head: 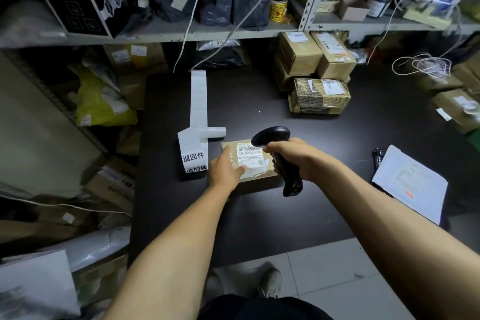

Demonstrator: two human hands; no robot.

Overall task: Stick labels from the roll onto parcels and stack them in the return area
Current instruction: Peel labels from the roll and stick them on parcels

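On a black table, the person's left hand rests flat on a small brown parcel, while the right hand grips a black barcode scanner whose head hangs over the parcel's white shipping label. Just left of the parcel lies a label roll, its strip printed with 退回件. At the table's far side 3 cardboard boxes are piled, and a white envelope lies at the right.

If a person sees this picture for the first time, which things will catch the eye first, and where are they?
First, the black scanner in the right hand, aimed at a small brown parcel in the table's middle, with the left hand resting on it. Just left lies the white label roll, its strip running toward the shelf. Stacked parcels stand at the table's far side.
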